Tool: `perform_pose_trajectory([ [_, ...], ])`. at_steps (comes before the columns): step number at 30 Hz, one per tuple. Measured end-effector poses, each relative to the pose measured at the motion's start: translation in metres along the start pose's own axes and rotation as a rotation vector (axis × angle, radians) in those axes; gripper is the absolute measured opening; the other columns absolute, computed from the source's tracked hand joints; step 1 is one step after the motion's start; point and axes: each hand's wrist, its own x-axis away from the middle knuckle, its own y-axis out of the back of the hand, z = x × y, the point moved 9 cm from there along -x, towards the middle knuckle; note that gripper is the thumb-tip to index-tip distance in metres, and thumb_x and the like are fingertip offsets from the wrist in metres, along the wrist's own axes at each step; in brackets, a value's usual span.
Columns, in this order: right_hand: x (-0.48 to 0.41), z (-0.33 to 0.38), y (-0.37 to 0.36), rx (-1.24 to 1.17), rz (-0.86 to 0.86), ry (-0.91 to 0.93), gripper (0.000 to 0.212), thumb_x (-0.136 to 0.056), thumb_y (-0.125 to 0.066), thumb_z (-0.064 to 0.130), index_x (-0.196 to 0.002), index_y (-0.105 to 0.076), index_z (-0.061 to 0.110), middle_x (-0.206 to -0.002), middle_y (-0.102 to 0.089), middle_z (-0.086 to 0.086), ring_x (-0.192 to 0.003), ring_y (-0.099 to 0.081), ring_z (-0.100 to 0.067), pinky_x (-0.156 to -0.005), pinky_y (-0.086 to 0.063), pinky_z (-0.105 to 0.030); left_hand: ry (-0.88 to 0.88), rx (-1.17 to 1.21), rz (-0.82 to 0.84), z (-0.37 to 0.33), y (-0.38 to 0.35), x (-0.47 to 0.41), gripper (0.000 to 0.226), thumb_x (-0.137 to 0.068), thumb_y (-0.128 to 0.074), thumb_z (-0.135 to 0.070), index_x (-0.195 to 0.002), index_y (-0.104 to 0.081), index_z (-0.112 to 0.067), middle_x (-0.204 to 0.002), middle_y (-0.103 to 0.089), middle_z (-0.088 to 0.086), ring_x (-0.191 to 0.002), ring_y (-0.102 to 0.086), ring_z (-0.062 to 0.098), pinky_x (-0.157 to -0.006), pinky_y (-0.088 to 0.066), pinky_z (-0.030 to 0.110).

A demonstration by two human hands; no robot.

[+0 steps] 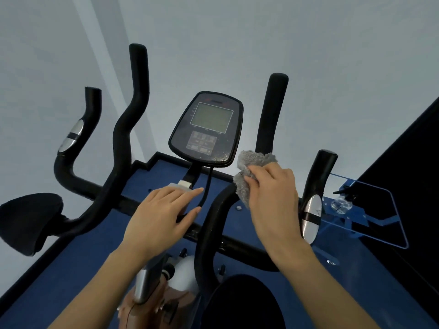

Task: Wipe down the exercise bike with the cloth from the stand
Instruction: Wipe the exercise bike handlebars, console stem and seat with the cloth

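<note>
The exercise bike fills the view, with its black console (206,128) and grey screen at the centre. Black foam handlebars (128,129) rise left and right of it. My right hand (273,198) grips a bunched grey cloth (249,172) just right of and below the console's lower corner, against the inner right handlebar tube. My left hand (161,214) lies flat with fingers spread on the crossbar below the console stem, holding nothing.
A clear acrylic stand (370,210) with a small spray bottle (342,203) sits at the right, beside a dark panel. An elbow pad (28,222) juts out at the left. Blue floor mat lies beneath; pale walls stand behind.
</note>
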Motion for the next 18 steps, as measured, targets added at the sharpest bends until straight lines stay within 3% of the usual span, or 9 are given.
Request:
perform_pose_trajectory([
  [4, 0.012, 0.006, -0.012, 0.005, 0.037, 0.016, 0.028, -0.072, -0.07, -0.008, -0.099, -0.066, 0.002, -0.092, -0.063, -0.013, -0.085, -0.053, -0.029, -0.068, -0.052, -0.034, 0.048, 0.032, -0.021, 0.005, 0.002, -0.006, 0.047, -0.09, -0.037, -0.049, -0.129, -0.052, -0.027, -0.102, -0.066, -0.009, -0.104, -0.053, 0.011, -0.089, -0.039, 0.028],
  [7, 0.014, 0.009, -0.008, -0.01, 0.05, 0.071, 0.021, -0.08, -0.066, -0.003, -0.1, -0.066, 0.003, -0.093, -0.062, -0.008, -0.086, -0.052, -0.025, -0.073, -0.048, -0.022, 0.048, -0.003, -0.007, 0.003, 0.001, -0.004, 0.048, -0.09, -0.037, -0.05, -0.128, -0.054, -0.027, -0.105, -0.066, -0.007, -0.105, -0.055, 0.014, -0.09, -0.04, 0.031],
  [9, 0.012, 0.002, 0.0, -0.13, 0.059, -0.008, 0.017, -0.087, -0.059, 0.006, -0.103, -0.066, 0.007, -0.096, -0.058, -0.001, -0.086, -0.047, -0.018, -0.077, -0.037, -0.006, 0.053, -0.031, -0.006, 0.002, 0.002, -0.001, 0.048, -0.09, -0.036, -0.049, -0.127, -0.055, -0.026, -0.106, -0.067, -0.006, -0.104, -0.056, 0.016, -0.09, -0.042, 0.032],
  [10, 0.01, -0.001, 0.004, -0.177, 0.052, -0.044, 0.018, -0.089, -0.057, 0.01, -0.104, -0.066, 0.008, -0.096, -0.057, 0.001, -0.087, -0.048, -0.016, -0.077, -0.034, -0.005, 0.058, -0.044, -0.011, 0.001, 0.003, 0.0, 0.048, -0.09, -0.036, -0.048, -0.126, -0.056, -0.025, -0.106, -0.067, -0.005, -0.103, -0.057, 0.017, -0.089, -0.042, 0.033],
  [18, 0.013, -0.003, 0.025, -0.233, -0.031, -0.028, 0.022, -0.09, -0.057, 0.012, -0.11, -0.064, 0.007, -0.095, -0.056, 0.001, -0.089, -0.056, -0.02, -0.079, -0.042, -0.023, 0.136, 0.01, -0.08, 0.008, 0.007, 0.013, 0.046, -0.091, -0.036, -0.045, -0.127, -0.055, -0.025, -0.114, -0.064, -0.005, -0.111, -0.053, 0.017, -0.095, -0.037, 0.035],
])
